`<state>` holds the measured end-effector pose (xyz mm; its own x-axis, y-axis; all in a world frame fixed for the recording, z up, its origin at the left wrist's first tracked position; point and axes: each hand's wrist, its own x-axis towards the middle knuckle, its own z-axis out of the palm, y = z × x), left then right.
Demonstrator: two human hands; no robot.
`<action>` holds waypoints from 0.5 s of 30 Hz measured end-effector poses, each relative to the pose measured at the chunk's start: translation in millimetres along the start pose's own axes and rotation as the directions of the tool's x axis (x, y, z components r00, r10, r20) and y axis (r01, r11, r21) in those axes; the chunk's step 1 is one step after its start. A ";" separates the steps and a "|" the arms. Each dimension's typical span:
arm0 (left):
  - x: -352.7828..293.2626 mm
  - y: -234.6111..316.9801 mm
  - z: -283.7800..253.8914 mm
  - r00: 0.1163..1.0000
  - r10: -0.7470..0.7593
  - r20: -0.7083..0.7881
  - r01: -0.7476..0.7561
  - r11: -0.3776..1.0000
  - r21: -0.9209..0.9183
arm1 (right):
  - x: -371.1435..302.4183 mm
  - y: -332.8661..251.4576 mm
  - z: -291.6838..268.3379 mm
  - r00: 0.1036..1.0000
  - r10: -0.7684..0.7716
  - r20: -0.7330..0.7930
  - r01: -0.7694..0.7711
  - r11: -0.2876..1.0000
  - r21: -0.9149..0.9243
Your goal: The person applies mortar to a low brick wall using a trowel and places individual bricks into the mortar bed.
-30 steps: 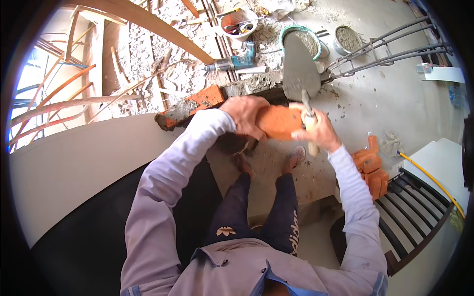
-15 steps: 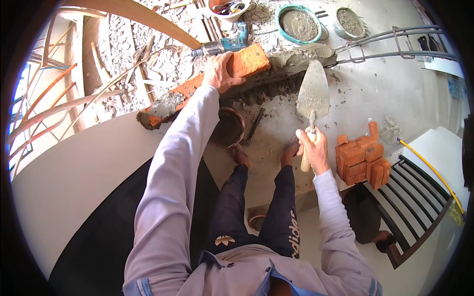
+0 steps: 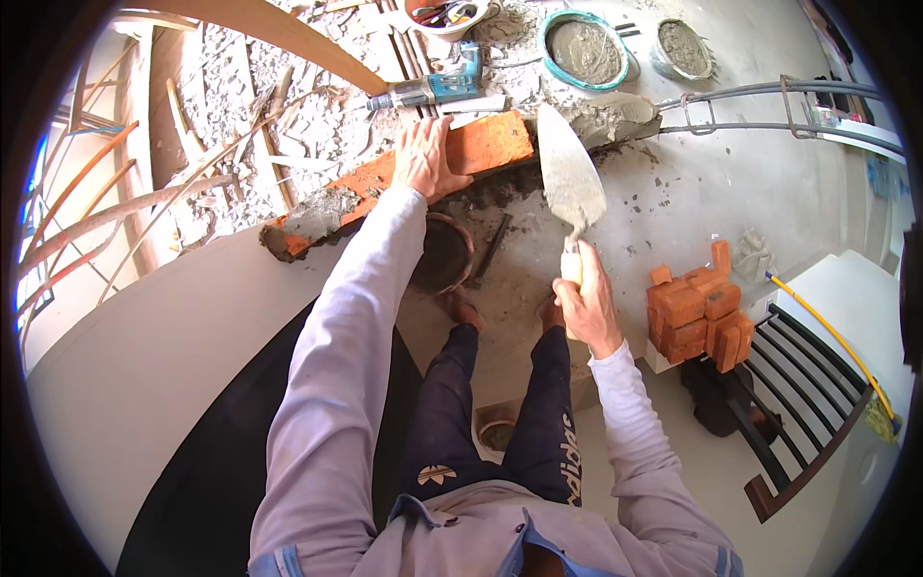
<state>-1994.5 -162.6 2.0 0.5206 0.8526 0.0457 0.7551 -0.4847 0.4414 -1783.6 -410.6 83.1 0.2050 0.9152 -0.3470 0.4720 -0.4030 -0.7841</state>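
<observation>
An orange brick (image 3: pixel 488 141) lies at the right end of a low brick course (image 3: pixel 365 185) with grey mortar on it. My left hand (image 3: pixel 429 162) grips that brick's left part, fingers over the far side and thumb along the near side. In my right hand (image 3: pixel 588 303) is a pointed bricklaying trowel (image 3: pixel 569 173), held by its pale handle. Its grey-smeared blade points away from me, the tip by the brick's right end. Right of the brick, a bed of wet mortar (image 3: pixel 615 117) runs along the wall top.
Beyond the wall are a blue power drill (image 3: pixel 433 89), a teal-rimmed tub of mortar (image 3: pixel 625 67), another mortar bucket (image 3: pixel 710 60) and rubble (image 3: pixel 317 120). Steel rebar (image 3: pixel 750 91) juts out rightward. Stacked bricks (image 3: pixel 685 308) stand at right by a black railing (image 3: pixel 803 375). A dark bowl (image 3: pixel 447 255) sits below.
My right hand has carried the trowel leftward, from over the mortar bed to the brick's right end. My left hand stays on the brick, its fingers slightly shifted.
</observation>
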 end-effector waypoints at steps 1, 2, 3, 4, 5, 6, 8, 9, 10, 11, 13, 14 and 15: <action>-4.6 -10.6 -5.9 0.998 -0.016 0.068 0.016 1.000 0.002 | 6.9 -16.2 2.9 1.000 -0.003 -0.021 0.003 1.000 0.000; -10.3 -20.2 -11.3 0.998 -0.021 0.065 0.021 1.000 0.004 | 14.3 -34.7 4.8 0.996 -0.076 -0.049 0.075 0.997 -0.019; -14.8 -25.2 -15.6 0.995 -0.022 0.096 0.020 1.000 0.022 | 23.4 -52.5 3.9 0.985 -0.148 -0.083 0.145 0.988 -0.049; -18.6 -27.8 -19.0 0.992 -0.025 0.127 0.020 0.999 0.039 | 30.2 -52.6 7.9 0.985 -0.153 -0.083 0.149 0.987 -0.055; -22.2 -28.8 -18.3 0.990 -0.035 0.138 0.029 0.998 0.048 | 36.5 -49.7 13.3 0.973 -0.213 -0.086 0.203 0.973 -0.107; -21.8 -29.4 -18.7 0.990 -0.035 0.135 0.029 0.999 0.040 | 41.5 -50.7 16.4 0.960 -0.267 -0.086 0.251 0.955 -0.161; -19.1 -30.7 -19.5 0.993 0.012 0.119 -0.013 1.000 0.015 | 50.2 -56.8 21.0 0.968 -0.233 -0.089 0.220 0.965 -0.141; -22.4 -39.6 -20.7 0.990 -0.013 0.137 0.012 1.000 0.007 | 53.9 -70.6 25.7 0.940 -0.312 -0.141 0.290 0.944 -0.157; -21.9 -40.6 -22.7 0.984 -0.019 0.174 0.020 1.000 -0.002 | 56.5 -80.7 27.0 0.903 -0.384 -0.194 0.349 0.918 -0.188; -21.2 -40.3 -24.0 0.983 -0.012 0.181 0.016 1.000 -0.020 | 58.4 -86.2 28.9 0.875 -0.437 -0.207 0.393 0.892 -0.221; -22.7 -45.4 -24.0 0.983 -0.009 0.185 0.015 0.999 -0.029 | 58.6 -99.5 35.4 0.876 -0.433 -0.213 0.389 0.895 -0.220; -24.4 -46.7 -21.4 0.987 -0.010 0.160 0.016 0.999 -0.035 | 58.0 -102.5 39.0 0.875 -0.431 -0.221 0.387 0.897 -0.216; -24.8 -47.7 -19.6 0.991 -0.009 0.136 0.015 0.999 -0.038 | 57.4 -99.7 43.8 0.867 -0.447 -0.221 0.398 0.888 -0.232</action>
<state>-2051.3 -156.8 -2.7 0.5629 0.8226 -0.0804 0.7467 -0.4644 0.4762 -1856.5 -318.0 118.8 0.1565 0.9741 0.1631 0.6997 0.0072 -0.7144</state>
